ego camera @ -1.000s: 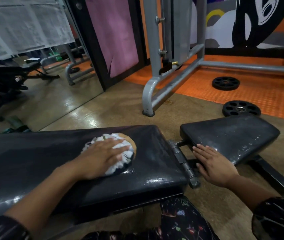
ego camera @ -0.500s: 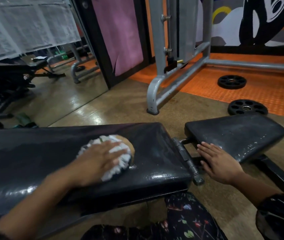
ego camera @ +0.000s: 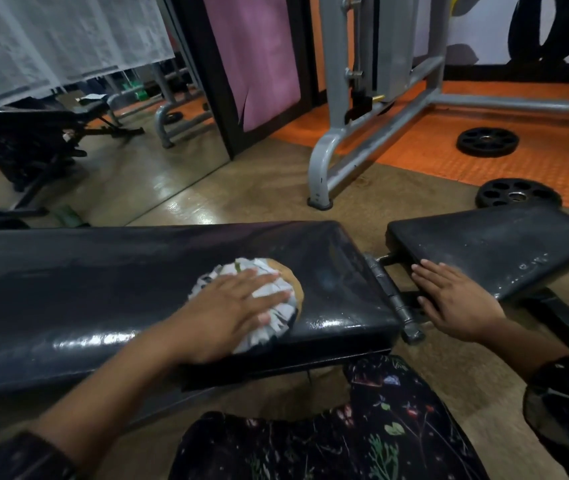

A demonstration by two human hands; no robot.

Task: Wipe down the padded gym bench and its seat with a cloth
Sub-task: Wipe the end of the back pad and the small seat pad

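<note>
A long black padded bench [ego camera: 85, 289] runs across the view, its near edge shiny and wet. My left hand [ego camera: 231, 306] lies flat on a bunched white and tan cloth [ego camera: 281, 299], pressing it onto the pad near the bench's right end. To the right, past a metal hinge [ego camera: 393, 299], sits the smaller black seat pad [ego camera: 504, 251], dusty and tilted. My right hand [ego camera: 456, 303] rests flat with fingers apart on the seat's near left edge and holds nothing.
Two black weight plates [ego camera: 487, 142] [ego camera: 518, 195] lie on the floor behind the seat. A grey machine frame [ego camera: 348, 157] stands on the orange mat [ego camera: 535, 164]. A wall mirror [ego camera: 78, 140] is at the left. My patterned trouser leg [ego camera: 345, 441] is in front of the bench.
My left hand has slid the cloth a little along the pad, first left, then back right toward the bench's end. The right hand has stayed on the seat edge. The head has moved closer.
</note>
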